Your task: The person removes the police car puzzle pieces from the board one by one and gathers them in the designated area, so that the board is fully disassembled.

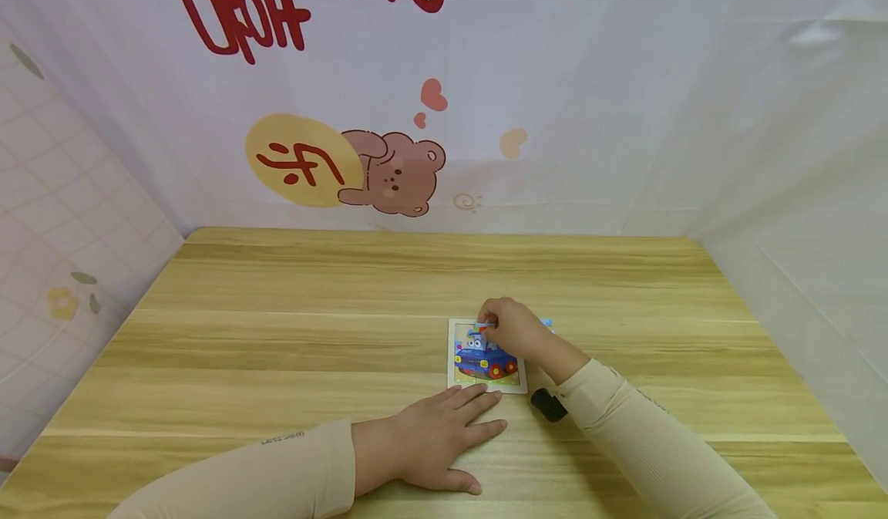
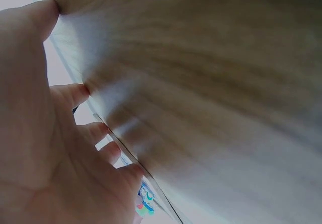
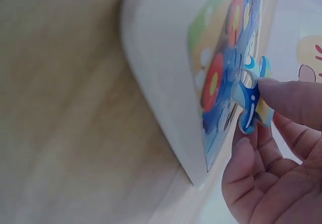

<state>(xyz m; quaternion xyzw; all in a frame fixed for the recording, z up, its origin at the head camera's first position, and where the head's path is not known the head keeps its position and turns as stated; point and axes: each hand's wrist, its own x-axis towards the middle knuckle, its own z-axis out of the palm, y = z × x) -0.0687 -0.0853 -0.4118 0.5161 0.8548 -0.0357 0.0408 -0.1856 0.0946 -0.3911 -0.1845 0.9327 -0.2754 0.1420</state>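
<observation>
A white-framed jigsaw board (image 1: 452, 353) with a blue cartoon car lies on the table. Over its upper part, my right hand (image 1: 519, 330) pinches a blue puzzle piece (image 3: 250, 100) between thumb and fingers. In the right wrist view, that piece is tilted close over the car picture, which shows red and yellow wheels. My left hand (image 1: 440, 434) lies spread, palm down, its fingertips right at the board's near edge. The left wrist view shows those fingers (image 2: 130, 176) along the frame's side.
Light blue bits (image 1: 547, 322) show just beyond my right hand, partly hidden by it. A small black object (image 1: 548, 405) is beside the right sleeve. The wooden table (image 1: 298, 295) meets a white printed cloth (image 1: 590, 79) at the back.
</observation>
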